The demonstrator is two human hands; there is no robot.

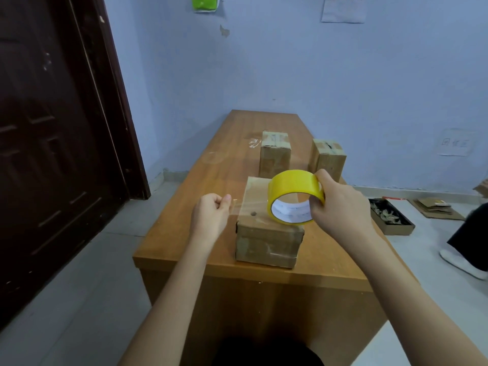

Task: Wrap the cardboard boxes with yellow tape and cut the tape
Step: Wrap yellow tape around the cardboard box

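Above the nearest cardboard box (269, 233), right hand (340, 204) grips the tape roll (294, 192); left hand (210, 216) pinches the pulled strip (239, 204).

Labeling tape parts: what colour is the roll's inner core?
White with faint small print, inside the yellow tape roll held by the right hand; head view.

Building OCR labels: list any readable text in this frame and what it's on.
None reads fully.
White wall paper: dark characters, cut off and blurred.
Small wall sign: about three handwritten characters, too faint.
Tape roll inner core: tiny print, illegible.
Cardboard boxes: no print visible.
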